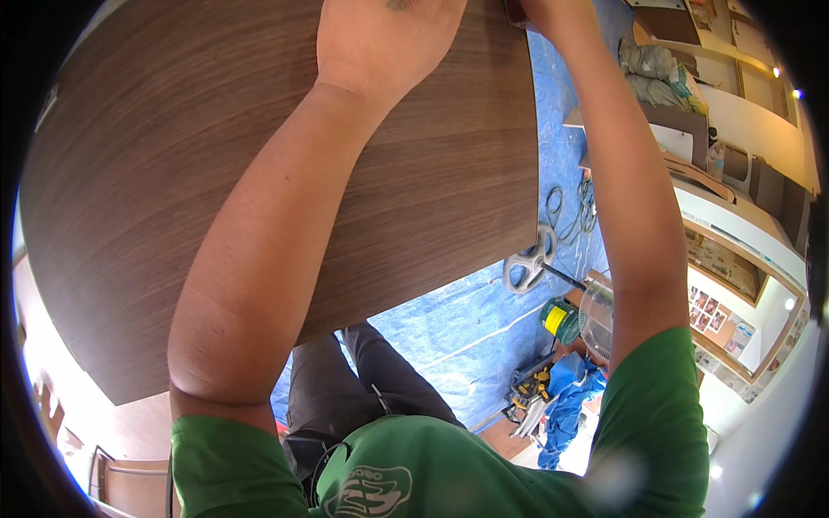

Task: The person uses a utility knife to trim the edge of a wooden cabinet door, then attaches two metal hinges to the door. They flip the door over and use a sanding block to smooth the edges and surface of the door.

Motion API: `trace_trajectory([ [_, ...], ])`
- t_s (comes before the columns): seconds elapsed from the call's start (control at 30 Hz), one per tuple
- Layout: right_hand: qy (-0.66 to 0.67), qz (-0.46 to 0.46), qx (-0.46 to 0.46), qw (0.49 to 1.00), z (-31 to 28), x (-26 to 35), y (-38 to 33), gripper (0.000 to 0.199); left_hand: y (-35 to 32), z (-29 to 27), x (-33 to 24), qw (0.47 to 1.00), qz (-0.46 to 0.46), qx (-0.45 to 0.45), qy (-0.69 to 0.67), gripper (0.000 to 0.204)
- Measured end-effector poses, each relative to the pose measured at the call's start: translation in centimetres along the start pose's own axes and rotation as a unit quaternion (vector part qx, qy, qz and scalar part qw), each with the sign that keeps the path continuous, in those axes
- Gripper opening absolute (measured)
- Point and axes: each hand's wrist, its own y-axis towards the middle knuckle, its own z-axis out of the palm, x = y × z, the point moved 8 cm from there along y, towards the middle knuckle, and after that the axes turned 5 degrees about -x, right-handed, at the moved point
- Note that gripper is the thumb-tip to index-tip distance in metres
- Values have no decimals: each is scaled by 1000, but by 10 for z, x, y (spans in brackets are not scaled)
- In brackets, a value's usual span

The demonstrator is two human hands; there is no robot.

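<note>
A large dark brown wood-grain board (449, 198) spreads in front of me, filling the left and middle of the view. My left hand (393, 39) is over the board at the top edge of the picture; only its back and wrist show, and its fingers are cut off. My right hand (553, 13) is at the board's right edge, also cut off at the top. A small dark piece (516, 13) shows beside it, too little to name. Whether either hand grips anything is hidden.
Blue sheeting (466, 319) covers the floor. On the right stand a fan with a grey base (528, 261), coiled cables (587, 203), a green canister (560, 321) and a crumpled blue tarp (570, 393). Grey bags (648, 60) lie farther off, near a framed opening (734, 293).
</note>
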Motion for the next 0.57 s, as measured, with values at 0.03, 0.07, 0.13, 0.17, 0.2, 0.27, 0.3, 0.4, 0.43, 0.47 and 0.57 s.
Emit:
trace_trajectory([
  [0.03,0,-11,-1,1000,-4,7,-6,53,1,0,1,1000,-2,3,2,34],
  [0.07,0,-22,-2,1000,-6,11,-8,53,3,-1,2,1000,-4,6,4,34],
  [0.13,-38,-2,-27,999,0,0,-5,54,5,-2,2,999,21,-6,27,35],
  [0.17,-57,9,-39,998,1,-5,-5,54,5,-3,1,999,33,-12,39,36],
  [0.2,-45,9,-33,998,2,-10,-7,55,5,-1,3,999,23,-5,33,36],
  [0.27,-17,5,-19,1000,2,-6,-17,56,4,-2,5,1000,3,5,26,36],
  [0.3,-20,12,-17,1000,2,-6,-21,56,3,-3,5,1000,10,1,25,36],
  [0.4,-15,38,-12,999,-1,-7,-33,54,4,-2,7,1000,21,-4,16,37],
  [0.43,-3,50,-11,999,-4,-5,-40,54,4,-2,7,1000,16,-2,10,37],
  [0.47,9,61,-10,998,-5,-6,-45,53,3,-1,8,1000,12,0,5,37],
  [0.57,-7,81,-13,997,-3,-19,-49,52,4,-1,9,1000,-7,1,26,38],
])
